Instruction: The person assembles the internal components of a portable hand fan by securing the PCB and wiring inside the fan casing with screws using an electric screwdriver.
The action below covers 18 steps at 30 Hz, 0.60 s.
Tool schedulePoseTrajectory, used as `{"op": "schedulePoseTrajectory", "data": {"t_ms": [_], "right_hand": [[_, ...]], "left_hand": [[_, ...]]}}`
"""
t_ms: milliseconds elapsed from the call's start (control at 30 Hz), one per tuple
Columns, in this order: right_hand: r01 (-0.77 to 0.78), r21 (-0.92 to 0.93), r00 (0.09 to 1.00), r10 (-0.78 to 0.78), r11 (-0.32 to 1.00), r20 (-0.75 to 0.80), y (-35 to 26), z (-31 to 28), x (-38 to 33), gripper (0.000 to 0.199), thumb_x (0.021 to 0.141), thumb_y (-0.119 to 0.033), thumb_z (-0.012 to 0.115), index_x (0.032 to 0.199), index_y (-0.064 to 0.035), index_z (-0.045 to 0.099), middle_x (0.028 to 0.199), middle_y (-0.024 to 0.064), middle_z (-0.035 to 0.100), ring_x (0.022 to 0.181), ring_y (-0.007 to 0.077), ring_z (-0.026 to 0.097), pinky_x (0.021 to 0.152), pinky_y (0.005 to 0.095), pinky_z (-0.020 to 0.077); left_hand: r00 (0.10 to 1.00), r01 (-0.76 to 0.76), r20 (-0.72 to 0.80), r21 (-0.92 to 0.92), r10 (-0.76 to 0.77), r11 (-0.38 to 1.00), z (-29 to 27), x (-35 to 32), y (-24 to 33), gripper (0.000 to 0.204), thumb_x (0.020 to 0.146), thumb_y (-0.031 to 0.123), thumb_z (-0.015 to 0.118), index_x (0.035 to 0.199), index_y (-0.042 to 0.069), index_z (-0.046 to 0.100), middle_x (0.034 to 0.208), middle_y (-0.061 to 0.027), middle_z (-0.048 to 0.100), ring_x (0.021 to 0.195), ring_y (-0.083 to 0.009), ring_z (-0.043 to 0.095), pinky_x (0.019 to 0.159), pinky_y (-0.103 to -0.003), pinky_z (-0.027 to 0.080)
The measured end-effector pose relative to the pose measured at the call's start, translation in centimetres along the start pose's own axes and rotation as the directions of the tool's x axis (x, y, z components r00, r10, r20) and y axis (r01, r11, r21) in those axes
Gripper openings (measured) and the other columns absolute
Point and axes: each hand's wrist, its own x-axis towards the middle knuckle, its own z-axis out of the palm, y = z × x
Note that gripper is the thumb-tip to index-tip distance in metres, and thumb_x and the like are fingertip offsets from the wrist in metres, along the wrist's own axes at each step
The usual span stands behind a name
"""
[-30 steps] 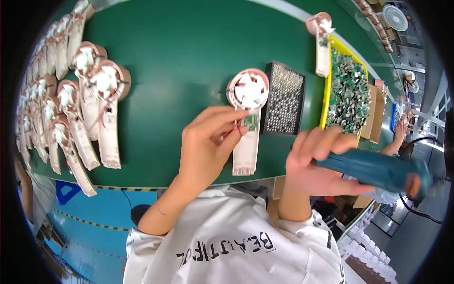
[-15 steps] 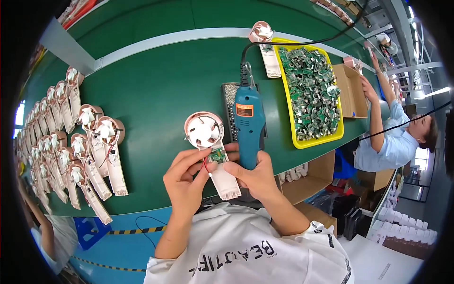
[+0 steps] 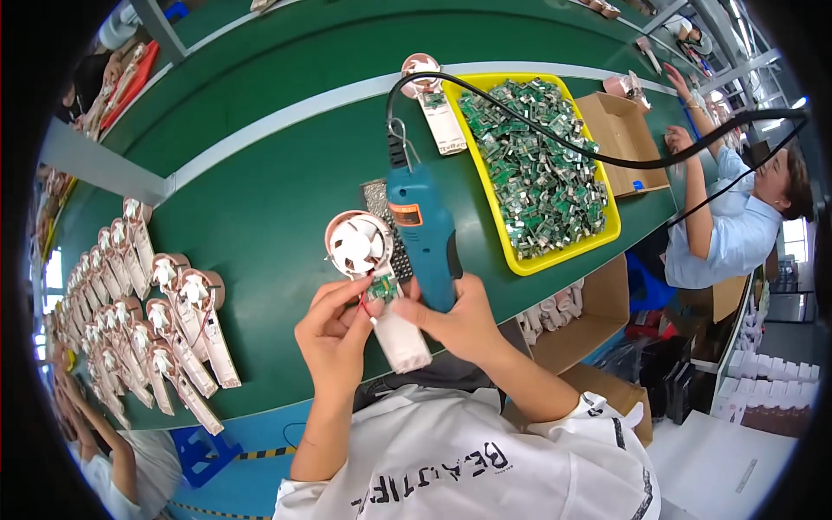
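Between my hands is an open handheld fan housing [image 3: 403, 344], pale pink, with a white fan wheel [image 3: 360, 245] in its round head. A small green circuit board [image 3: 382, 289] lies in the handle just below the head. My left hand [image 3: 334, 334] is closed at the housing's left side, its fingertips at the board and a red wire. Gripping the handle from the right is my right hand [image 3: 464, 325], thumb on top. A teal electric screwdriver [image 3: 422, 230] hangs from its hook and black cable above the bench, hiding some of the right fingers.
A yellow tray [image 3: 523, 267] piled with circuit boards stands to the right, beside a cardboard box [image 3: 620, 143]. Another fan housing [image 3: 442, 126] lies left of the tray. A dark screw tray [image 3: 380, 198] sits behind the screwdriver. Several fan housings [image 3: 204, 334] line the left. A co-worker [image 3: 728, 217] works at right.
The view has shifted and tilted a little, so the bench appears turned. My hands keep hold of the fan housing, with the left fingertips still at the board.
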Motion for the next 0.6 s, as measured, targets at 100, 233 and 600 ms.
{"op": "schedulePoseTrajectory", "data": {"t_ms": [100, 233, 600], "right_hand": [[-0.29, 0.228, 0.957, 0.279, 0.93, 0.079, -1.7, -1.0, 0.4, 0.023, 0.081, -0.016, 0.082, 0.091, -0.0036, 0.065, 0.075, -0.0025, 0.063, 0.061, 0.0027, 0.054, 0.052, 0.0203, 0.041], [-0.02, -0.099, 0.982, 0.001, 0.995, -0.191, -3.7, -4.4, 3.1, 0.021, 0.083, -0.016, 0.078, 0.096, -0.0023, 0.069, 0.087, 0.0024, 0.071, 0.078, 0.0075, 0.063, 0.072, 0.0247, 0.0511], [0.022, -0.809, 0.915, -0.337, 0.587, -0.22, -7.0, -11.8, 8.4, 0.026, 0.082, -0.022, 0.077, 0.092, -0.0011, 0.064, 0.07, 0.0137, 0.064, 0.062, 0.0267, 0.062, 0.06, 0.0362, 0.0486]], "left_hand": [[0.999, -0.031, 0.019, 0.012, 0.031, 0.999, 0.2, 0.6, 0.3, 0.031, 0.083, -0.016, 0.064, 0.113, -0.008, 0.065, 0.114, -0.013, 0.059, 0.105, -0.0204, 0.064, 0.091, -0.03, 0.053], [0.997, 0.071, -0.004, -0.031, -0.071, 0.997, 0.5, 5.5, 0.0, 0.029, 0.085, -0.008, 0.067, 0.114, -0.008, 0.064, 0.111, -0.0121, 0.064, 0.101, -0.0188, 0.065, 0.088, -0.028, 0.054], [0.982, 0.169, 0.081, 0.009, -0.17, 0.986, 3.7, 22.9, -2.1, 0.025, 0.087, 0.0, 0.069, 0.112, -0.002, 0.068, 0.096, -0.0079, 0.069, 0.086, -0.0143, 0.067, 0.076, -0.028, 0.057]]}}
